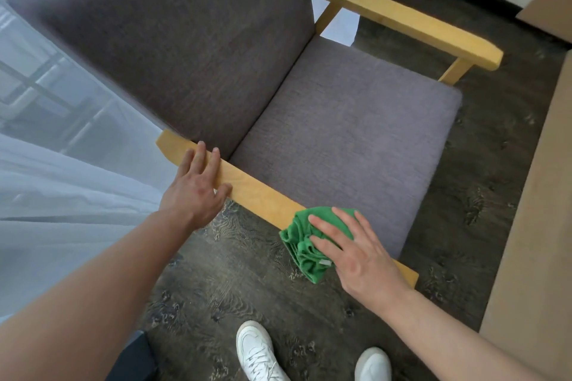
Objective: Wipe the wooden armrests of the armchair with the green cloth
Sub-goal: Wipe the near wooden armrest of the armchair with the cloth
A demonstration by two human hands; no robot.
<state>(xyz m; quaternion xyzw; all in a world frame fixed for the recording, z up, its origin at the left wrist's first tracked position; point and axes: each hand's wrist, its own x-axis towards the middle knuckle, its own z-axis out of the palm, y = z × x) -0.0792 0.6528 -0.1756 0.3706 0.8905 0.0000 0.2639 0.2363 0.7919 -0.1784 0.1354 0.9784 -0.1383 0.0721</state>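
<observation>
From above, the green cloth [305, 243] lay bunched on the near wooden armrest [257, 192] of the armchair [346, 133], pressed under the right hand [356, 254], whose fingers were spread flat. The left hand [195, 185] rested open further up the same armrest, well apart from the cloth, holding nothing.

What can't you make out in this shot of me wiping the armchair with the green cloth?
- Head view: the near armrest under the green cloth and right hand; they cover it, so its state there is unknown.
- The armrest under the left hand.
- The far armrest: any dust is too small to see.
- The armchair's legs, hidden by its seat cushion.
</observation>
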